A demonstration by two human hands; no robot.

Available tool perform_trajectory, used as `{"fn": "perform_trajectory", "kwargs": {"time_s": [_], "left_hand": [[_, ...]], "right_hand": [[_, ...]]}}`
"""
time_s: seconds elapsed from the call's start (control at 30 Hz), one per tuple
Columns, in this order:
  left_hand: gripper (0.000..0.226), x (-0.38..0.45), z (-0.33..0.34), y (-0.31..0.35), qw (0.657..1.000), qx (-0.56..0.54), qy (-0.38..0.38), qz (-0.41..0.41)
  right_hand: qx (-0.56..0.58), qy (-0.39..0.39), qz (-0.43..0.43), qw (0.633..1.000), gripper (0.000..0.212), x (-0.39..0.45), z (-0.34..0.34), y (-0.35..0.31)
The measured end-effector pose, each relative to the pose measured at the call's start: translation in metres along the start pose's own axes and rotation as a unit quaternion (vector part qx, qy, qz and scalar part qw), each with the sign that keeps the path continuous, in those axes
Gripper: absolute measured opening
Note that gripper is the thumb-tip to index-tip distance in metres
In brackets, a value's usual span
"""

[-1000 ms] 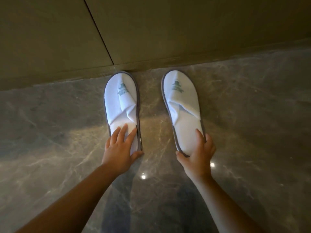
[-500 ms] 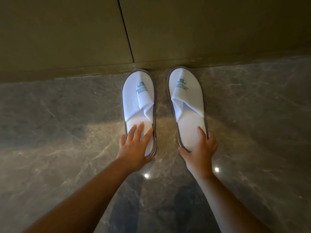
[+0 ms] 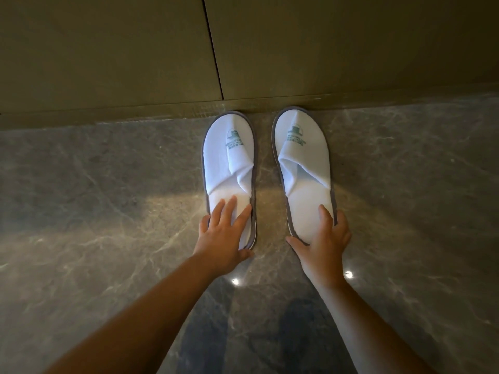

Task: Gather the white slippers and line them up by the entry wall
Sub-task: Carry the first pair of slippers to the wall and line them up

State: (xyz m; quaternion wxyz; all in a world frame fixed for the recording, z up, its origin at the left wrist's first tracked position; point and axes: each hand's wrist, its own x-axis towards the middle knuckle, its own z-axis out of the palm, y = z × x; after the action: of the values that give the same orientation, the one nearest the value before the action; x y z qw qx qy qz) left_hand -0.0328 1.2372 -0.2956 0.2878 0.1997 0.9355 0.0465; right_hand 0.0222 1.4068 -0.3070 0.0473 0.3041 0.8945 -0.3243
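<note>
Two white slippers with grey edging and green logos lie side by side on the marble floor, toes touching the base of the wall (image 3: 270, 49). My left hand (image 3: 224, 233) rests flat, fingers spread, on the heel of the left slipper (image 3: 229, 157). My right hand (image 3: 324, 238) grips the heel of the right slipper (image 3: 305, 168), thumb on the inner edge and fingers around the outer edge. A narrow strip of floor separates the two slippers.
The wall is olive-brown panelling with a vertical seam (image 3: 213, 49) above the left slipper. Glossy grey marble floor (image 3: 108, 211) spreads to both sides and shows bright light reflections near my wrists.
Both slippers have shifted closer together and straightened against the wall, with my hands staying on their heels. The view has moved left, so the slippers sit further right in frame.
</note>
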Motion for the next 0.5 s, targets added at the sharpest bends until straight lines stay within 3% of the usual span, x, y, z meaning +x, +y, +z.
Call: {"fn": "perform_trajectory", "kwargs": {"time_s": [0.5], "left_hand": [[0.087, -0.0044, -0.0057, 0.0001, 0.999, -0.033, 0.004, -0.005]], "right_hand": [[-0.058, 0.0, -0.007, 0.998, 0.086, -0.0027, -0.0038, -0.0037]]}}
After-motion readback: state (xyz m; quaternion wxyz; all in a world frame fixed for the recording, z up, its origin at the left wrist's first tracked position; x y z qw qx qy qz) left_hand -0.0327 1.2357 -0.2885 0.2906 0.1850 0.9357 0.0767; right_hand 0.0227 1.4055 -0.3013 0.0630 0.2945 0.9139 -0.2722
